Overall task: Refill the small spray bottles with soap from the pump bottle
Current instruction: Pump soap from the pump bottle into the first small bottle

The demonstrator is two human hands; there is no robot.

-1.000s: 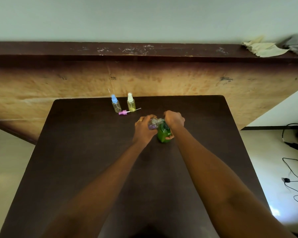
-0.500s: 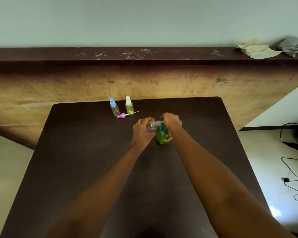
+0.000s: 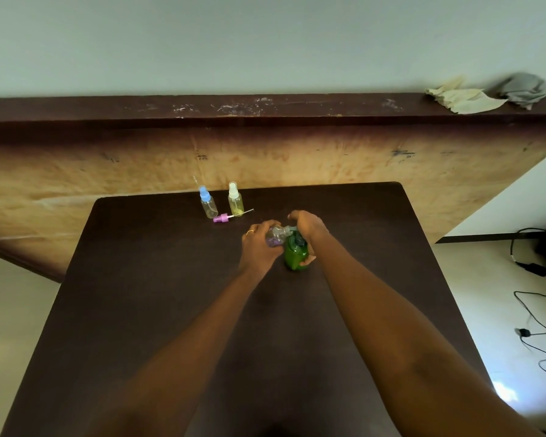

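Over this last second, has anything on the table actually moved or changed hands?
Nothing visibly. The left hand still holds the small bottle at the spout of the green pump bottle, gripped by the right hand; the pink sprayer head stays put.

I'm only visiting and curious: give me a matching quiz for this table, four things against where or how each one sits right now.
Things:
1. green pump bottle
2. pink spray top
3. small purplish bottle
4. white-topped spray bottle

Places or states:
a. lying flat on the table
b. held in the left hand
c. gripped by the right hand
d. standing upright near the table's far edge

Pairs: 1-c, 2-a, 3-b, 4-d
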